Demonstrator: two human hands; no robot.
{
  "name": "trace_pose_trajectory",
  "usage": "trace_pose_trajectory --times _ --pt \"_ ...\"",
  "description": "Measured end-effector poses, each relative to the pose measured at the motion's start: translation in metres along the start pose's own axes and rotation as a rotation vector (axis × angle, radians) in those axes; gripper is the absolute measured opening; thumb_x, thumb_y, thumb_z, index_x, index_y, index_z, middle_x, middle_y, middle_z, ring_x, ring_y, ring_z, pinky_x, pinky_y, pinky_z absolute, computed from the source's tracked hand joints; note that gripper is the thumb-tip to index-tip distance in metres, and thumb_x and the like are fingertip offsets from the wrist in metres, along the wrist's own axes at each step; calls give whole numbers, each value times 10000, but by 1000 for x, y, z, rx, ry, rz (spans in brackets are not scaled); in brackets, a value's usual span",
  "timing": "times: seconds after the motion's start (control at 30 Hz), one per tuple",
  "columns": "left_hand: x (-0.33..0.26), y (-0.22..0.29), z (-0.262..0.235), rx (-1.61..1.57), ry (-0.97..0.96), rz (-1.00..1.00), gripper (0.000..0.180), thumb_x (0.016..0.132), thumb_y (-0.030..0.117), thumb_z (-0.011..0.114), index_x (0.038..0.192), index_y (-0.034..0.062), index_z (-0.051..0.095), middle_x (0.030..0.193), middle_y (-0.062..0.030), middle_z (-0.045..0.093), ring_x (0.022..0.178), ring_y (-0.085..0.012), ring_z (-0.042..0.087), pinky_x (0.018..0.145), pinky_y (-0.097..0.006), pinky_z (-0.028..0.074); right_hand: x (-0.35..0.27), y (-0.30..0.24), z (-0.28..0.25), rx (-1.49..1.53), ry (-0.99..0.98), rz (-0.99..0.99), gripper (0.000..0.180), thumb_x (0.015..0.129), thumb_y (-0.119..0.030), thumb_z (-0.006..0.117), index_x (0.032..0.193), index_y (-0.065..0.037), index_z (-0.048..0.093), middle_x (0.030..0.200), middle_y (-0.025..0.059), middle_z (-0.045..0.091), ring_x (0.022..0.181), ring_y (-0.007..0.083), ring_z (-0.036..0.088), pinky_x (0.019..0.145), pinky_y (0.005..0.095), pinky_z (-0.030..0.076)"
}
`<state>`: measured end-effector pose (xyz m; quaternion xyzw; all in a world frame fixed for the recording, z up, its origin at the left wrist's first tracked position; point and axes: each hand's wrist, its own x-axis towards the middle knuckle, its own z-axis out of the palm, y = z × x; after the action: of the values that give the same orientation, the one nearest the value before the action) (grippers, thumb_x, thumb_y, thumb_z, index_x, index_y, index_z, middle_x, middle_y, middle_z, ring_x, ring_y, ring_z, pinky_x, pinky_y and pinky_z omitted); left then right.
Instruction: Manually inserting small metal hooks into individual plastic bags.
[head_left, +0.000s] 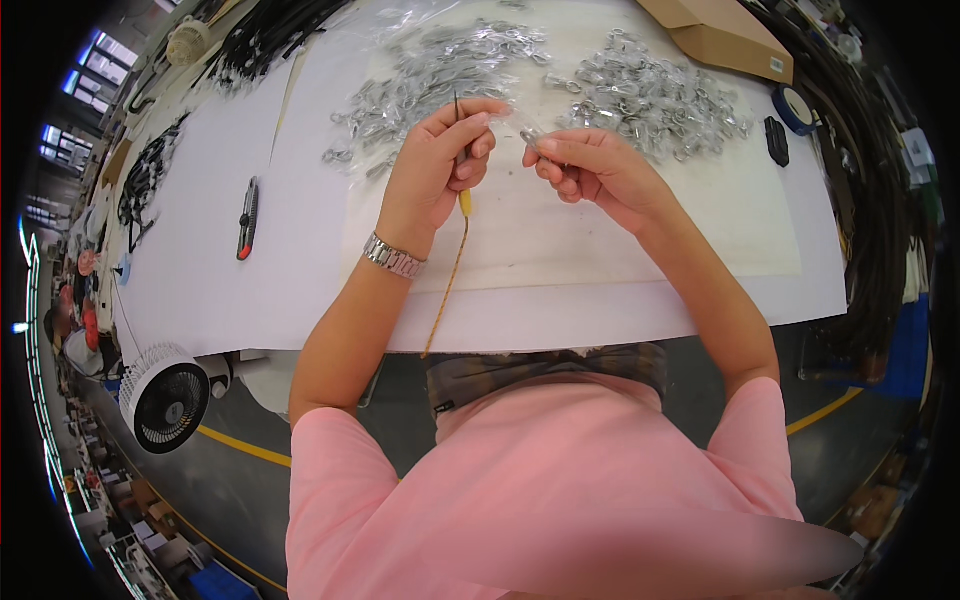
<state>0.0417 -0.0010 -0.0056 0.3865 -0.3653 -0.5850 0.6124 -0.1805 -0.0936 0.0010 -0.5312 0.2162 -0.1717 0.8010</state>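
Note:
My left hand [448, 165] is closed round a thin, dark, pointed tool [457, 108] with a yellow lower end. A yellow-orange cord [452, 280] runs from that end toward the table's front edge. Its thumb and forefinger reach to a scrap of clear film [510, 113]; whether they pinch it I cannot tell. Opposite, my right hand [600, 172] pinches a small silver metal piece [531, 136] between thumb and fingertips. Beyond both hands lie two heaps of small metal pieces in clear bags, a left heap [440, 75] and a right heap [650, 100].
On the white-covered table [590, 290], a box cutter [248, 218] lies at left. At right are a small black object [776, 141], a blue tape roll [793, 108] and a cardboard box [725, 38]. Black straps [265, 45] lie far left; a fan [168, 398] stands near the front left edge.

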Motion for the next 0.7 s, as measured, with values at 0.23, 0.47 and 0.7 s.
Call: trace_pose_trajectory --times 0.23,0.47,0.7 --pt "-5 8 24 514 -53 111 373 1098 183 478 1387 5 632 855 10 653 661 -52 435 595 -210 383 -4 0 4 -278 146 -183 245 999 -233 662 965 -15 771 758 -12 664 632 65 558 599 226 451" --pt "-11 5 34 698 -186 111 381 1066 146 505 1403 10 616 776 -9 676 634 -64 459 587 -221 407 -1 10 7 -422 266 -209 209 997 -176 658 976 -2 770 721 -1 663 623 68 570 561 226 448" --pt "-9 -13 35 844 7 246 338 1064 141 504 1317 -25 652 720 -19 652 652 -79 560 604 -259 450 2 18 11 -484 213 -255 196 1025 -151 614 1017 1 737 781 14 683 627 66 588 580 235 490"
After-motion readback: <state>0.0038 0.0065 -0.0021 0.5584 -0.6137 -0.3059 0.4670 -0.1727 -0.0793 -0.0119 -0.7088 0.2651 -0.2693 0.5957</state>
